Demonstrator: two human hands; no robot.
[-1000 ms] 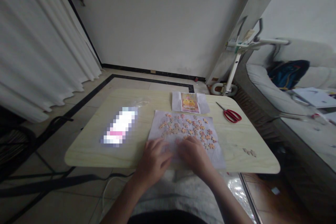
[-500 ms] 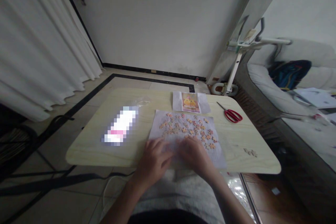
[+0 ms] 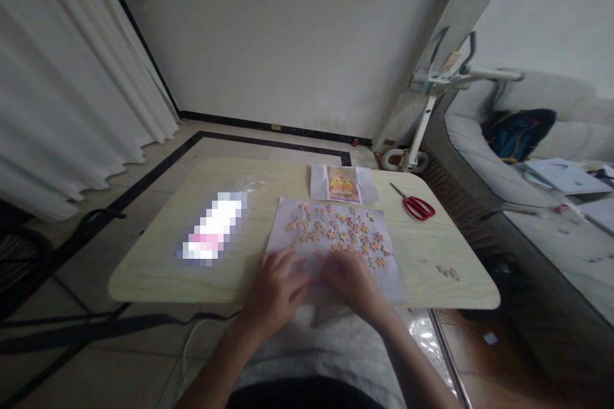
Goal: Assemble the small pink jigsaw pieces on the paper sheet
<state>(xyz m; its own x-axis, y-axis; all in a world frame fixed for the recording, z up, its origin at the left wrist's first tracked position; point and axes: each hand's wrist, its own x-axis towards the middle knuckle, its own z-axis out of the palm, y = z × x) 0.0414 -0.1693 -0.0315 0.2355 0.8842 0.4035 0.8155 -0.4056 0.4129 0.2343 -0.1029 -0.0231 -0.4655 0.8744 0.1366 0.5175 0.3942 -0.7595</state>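
Note:
Many small jigsaw puzzle pieces (image 3: 357, 225) in orange, yellow and pink lie scattered over a white sheet (image 3: 277, 230) on the table. At the sheet's near left edge, my left hand (image 3: 281, 284) rests palm down, its fingers stretched forward. My right hand (image 3: 352, 278) is just to its right on the sheet, below the pieces. Its fingers are curled in towards the left hand, and whatever they hold, if anything, is hidden. Beyond the sheet lies a printed picture (image 3: 343, 185) of yellow figures on white paper.
Red-handled scissors (image 3: 418, 208) lie right of the sheet. A few loose pieces (image 3: 448, 272) sit near the right front corner of the table (image 3: 163, 284). To the left is a bright, pixelated phone-like object (image 3: 211, 230), with clear plastic (image 3: 254, 183) behind it.
The whole view has shifted slightly, so the table appears further left. Both hands stay low on the sheet, with only small finger movements.

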